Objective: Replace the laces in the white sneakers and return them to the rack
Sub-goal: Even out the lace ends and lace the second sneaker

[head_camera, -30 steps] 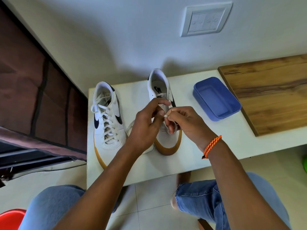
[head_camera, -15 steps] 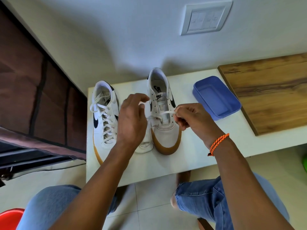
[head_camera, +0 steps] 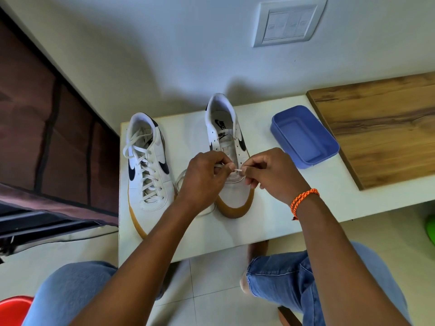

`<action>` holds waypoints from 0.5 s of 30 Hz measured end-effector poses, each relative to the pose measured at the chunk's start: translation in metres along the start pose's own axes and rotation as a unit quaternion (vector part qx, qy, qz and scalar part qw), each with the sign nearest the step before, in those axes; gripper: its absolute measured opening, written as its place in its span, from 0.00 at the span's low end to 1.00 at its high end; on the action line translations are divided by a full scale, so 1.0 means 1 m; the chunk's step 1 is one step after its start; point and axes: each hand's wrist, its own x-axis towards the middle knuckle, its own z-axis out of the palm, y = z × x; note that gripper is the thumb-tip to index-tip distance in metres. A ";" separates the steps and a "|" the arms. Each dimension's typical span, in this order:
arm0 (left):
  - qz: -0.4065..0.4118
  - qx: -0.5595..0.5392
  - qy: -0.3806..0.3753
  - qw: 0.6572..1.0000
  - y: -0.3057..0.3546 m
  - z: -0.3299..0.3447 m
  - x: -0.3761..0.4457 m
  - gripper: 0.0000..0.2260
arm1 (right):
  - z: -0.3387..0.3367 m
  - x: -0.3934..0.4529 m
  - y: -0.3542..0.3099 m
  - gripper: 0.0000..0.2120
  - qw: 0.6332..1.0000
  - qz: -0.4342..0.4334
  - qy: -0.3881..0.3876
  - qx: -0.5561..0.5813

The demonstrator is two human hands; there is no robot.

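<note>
Two white sneakers with black swooshes and gum soles stand on a small white table [head_camera: 277, 208]. The left sneaker [head_camera: 148, 165] is fully laced. The right sneaker [head_camera: 226, 137] has most eyelets bare, and a white lace [head_camera: 237, 170] runs across its lower part. My left hand [head_camera: 202, 180] and my right hand [head_camera: 270, 172] meet over this shoe, each pinching an end of the lace between thumb and fingers. A loose loop of lace [head_camera: 181, 182] lies on the table between the shoes.
A blue plastic tray [head_camera: 303, 137] sits at the table's right, against a wooden board [head_camera: 381, 128]. A dark fabric shoe rack [head_camera: 47, 137] stands on the left. A red stool [head_camera: 14, 309] and my jeans-clad knees are below, on a tiled floor.
A second ago both hands met over the right sneaker; half a second ago they pulled apart with the lace stretched. Now they have come together again over its lower eyelets.
</note>
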 end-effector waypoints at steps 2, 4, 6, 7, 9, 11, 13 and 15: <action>-0.023 -0.017 0.005 1.000 -0.004 -0.002 0.002 0.04 | -0.003 0.001 0.002 0.07 1.000 0.007 0.017 0.001; -0.033 -0.022 0.014 0.999 -0.006 -0.002 0.003 0.04 | -0.002 0.001 0.001 0.08 1.000 0.007 0.025 0.011; -0.033 -0.017 0.030 0.999 -0.005 0.001 0.002 0.04 | 0.001 0.001 -0.001 0.07 1.000 0.005 0.013 0.027; -0.030 -0.013 0.037 0.999 -0.004 0.003 0.002 0.04 | 0.003 0.001 -0.002 0.07 1.000 0.002 0.004 0.029; -0.028 -0.006 0.040 0.999 -0.001 0.006 0.002 0.05 | 0.004 0.000 -0.002 0.07 1.000 -0.014 0.004 0.015; -0.031 -0.013 0.035 0.999 0.001 0.007 0.002 0.05 | 0.004 0.001 -0.001 0.06 1.000 -0.020 0.017 0.004; -0.035 -0.021 0.029 0.999 0.002 0.007 0.003 0.05 | 0.002 0.002 0.000 0.07 1.000 -0.015 0.027 0.004; -0.040 -0.023 0.029 0.998 0.002 0.008 0.004 0.04 | 0.002 0.002 0.001 0.07 0.999 -0.011 0.033 -0.001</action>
